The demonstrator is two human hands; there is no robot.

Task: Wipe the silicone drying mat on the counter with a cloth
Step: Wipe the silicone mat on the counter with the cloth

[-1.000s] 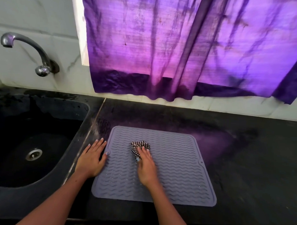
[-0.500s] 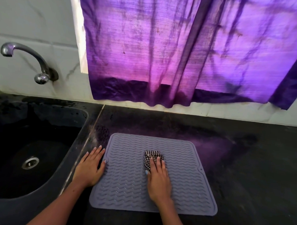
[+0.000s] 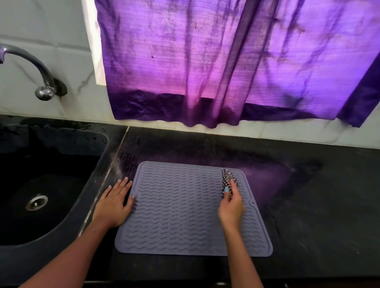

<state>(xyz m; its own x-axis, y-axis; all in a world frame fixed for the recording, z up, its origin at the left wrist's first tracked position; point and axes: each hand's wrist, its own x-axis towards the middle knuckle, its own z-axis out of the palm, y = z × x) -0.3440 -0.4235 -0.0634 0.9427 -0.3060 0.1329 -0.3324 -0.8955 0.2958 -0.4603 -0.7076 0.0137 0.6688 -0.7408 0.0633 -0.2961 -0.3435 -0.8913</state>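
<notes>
Grey silicone drying mat (image 3: 182,210) lies flat on black stone counter (image 3: 311,212), just right of the sink, wavy ridges across its surface, raised rim all round.

Head view: left hand (image 3: 115,202) is flat, palm down, fingers straight and slightly spread, resting on the counter at the mat's left edge; thumb tip touches the mat's rim. Right hand (image 3: 232,206) is over the mat's right part, near the far right corner, a bit motion-blurred. Its fingers are curled round a black-and-white checked cloth (image 3: 227,180), thumb pressed on it; the cloth sticks out past the fingertips toward the mat's far edge and lies against the mat surface. Both forearms enter from the bottom edge.

Black sink (image 3: 60,204) with metal drain (image 3: 36,202) sits left of the mat. Chrome tap (image 3: 28,61) is mounted on the white tiled wall above the sink. Purple curtain (image 3: 230,59) hangs behind the counter, backlit, hem dark.
</notes>
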